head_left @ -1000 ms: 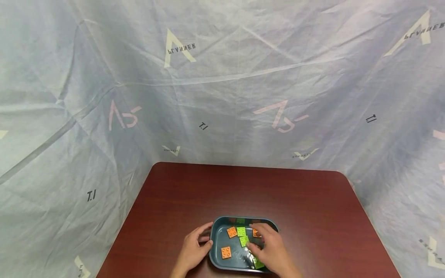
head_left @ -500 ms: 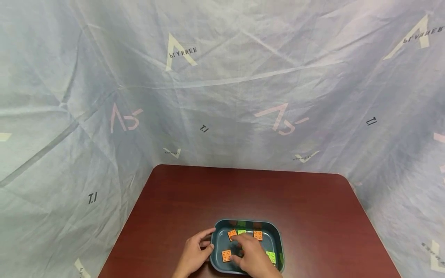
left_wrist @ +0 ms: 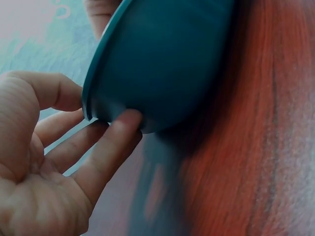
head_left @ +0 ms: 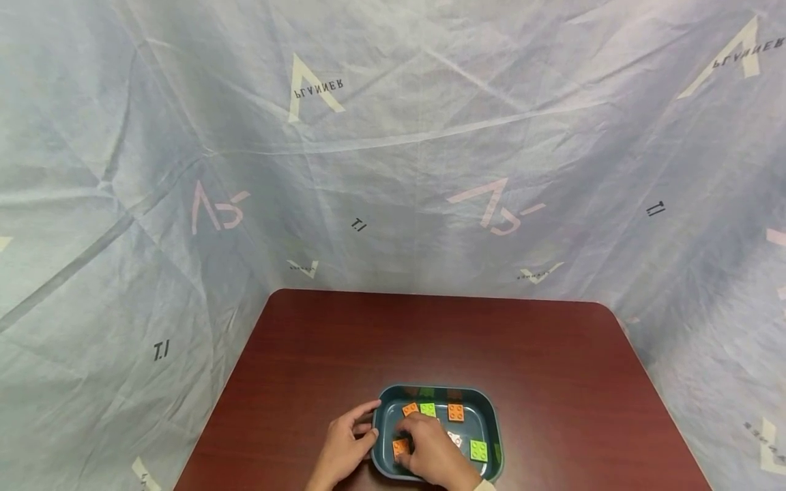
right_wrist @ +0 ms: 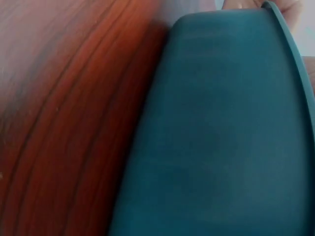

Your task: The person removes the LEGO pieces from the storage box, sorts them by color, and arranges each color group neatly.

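Note:
A dark teal tray [head_left: 495,436] holds several square toy building blocks with studs. My left hand [head_left: 342,447] holds the tray's left end, one fingertip at the rim and others against the outer wall, as the left wrist view shows. Inside the tray, my right hand [head_left: 437,450] reaches down at the left side. Its thumb and forefinger pinch an orange building block [head_left: 400,447] at opposite edges. Behind it lie another orange block [head_left: 410,409] and a green block [head_left: 428,409]. The right wrist view mostly shows the tray's outer wall [right_wrist: 216,123].
An orange block [head_left: 456,412] lies toward the tray's back right, and a green block [head_left: 479,451] near its right end. The tray stands at the near side of a reddish-brown table [head_left: 430,341]. Grey-white printed sheeting [head_left: 393,136] hangs behind and around the table.
My right hand has moved left across the tray to the orange block and taken hold of it, uncovering the blocks at the right. My left hand has stayed at the tray's left end.

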A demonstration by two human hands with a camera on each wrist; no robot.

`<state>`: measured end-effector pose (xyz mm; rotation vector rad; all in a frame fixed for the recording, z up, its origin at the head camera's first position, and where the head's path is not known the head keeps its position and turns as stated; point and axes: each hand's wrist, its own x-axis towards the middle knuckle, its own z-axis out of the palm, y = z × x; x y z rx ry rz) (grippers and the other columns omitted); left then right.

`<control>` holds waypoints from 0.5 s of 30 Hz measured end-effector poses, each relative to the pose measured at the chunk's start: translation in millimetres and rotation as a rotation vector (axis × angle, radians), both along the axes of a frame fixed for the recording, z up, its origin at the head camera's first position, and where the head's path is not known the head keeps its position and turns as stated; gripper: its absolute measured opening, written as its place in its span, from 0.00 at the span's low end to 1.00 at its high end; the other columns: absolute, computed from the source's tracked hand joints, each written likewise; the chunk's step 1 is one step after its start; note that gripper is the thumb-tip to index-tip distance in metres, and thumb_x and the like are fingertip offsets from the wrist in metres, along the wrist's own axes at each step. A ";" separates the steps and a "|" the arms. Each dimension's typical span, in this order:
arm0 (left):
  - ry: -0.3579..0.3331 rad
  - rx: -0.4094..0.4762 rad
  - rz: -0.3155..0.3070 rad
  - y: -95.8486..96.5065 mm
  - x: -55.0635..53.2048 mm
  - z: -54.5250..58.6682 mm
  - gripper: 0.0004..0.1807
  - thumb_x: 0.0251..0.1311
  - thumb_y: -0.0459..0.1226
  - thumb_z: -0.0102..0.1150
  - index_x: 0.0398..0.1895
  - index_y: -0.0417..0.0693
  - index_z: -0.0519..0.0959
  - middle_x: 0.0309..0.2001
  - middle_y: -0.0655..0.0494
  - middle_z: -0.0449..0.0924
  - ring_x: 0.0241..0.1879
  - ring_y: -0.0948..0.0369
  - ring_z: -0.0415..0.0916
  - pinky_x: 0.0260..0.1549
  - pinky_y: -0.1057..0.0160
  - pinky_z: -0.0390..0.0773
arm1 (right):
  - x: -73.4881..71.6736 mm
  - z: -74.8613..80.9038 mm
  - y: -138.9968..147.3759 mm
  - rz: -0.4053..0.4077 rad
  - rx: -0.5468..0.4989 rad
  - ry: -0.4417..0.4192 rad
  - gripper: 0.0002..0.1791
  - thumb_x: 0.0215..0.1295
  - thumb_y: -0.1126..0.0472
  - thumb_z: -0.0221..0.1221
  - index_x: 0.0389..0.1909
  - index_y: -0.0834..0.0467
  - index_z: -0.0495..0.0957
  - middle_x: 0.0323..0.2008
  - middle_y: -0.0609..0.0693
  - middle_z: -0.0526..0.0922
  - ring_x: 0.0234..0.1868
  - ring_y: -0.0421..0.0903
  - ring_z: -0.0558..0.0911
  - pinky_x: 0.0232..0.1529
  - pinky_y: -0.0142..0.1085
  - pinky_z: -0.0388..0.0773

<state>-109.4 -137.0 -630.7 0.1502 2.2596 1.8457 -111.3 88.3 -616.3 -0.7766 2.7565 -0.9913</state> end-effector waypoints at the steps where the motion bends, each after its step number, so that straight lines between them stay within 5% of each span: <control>1: 0.000 0.005 0.005 0.1 0.0 0.0 0.27 0.69 0.29 0.64 0.71 0.51 0.79 0.62 0.34 0.83 0.51 0.47 0.89 0.28 0.63 0.89 | -0.5 -1.0 -1.2 0.003 -0.005 -0.002 0.19 0.54 0.56 0.79 0.47 0.53 0.89 0.43 0.42 0.88 0.44 0.36 0.83 0.43 0.31 0.82; 15: -0.017 -0.012 0.031 -0.1 1.0 1.1 0.26 0.69 0.32 0.65 0.69 0.53 0.80 0.57 0.37 0.86 0.51 0.48 0.89 0.27 0.64 0.88 | -8.5 1.4 -7.9 0.094 0.018 -0.089 0.17 0.49 0.65 0.78 0.43 0.51 0.91 0.40 0.39 0.89 0.41 0.34 0.83 0.44 0.32 0.83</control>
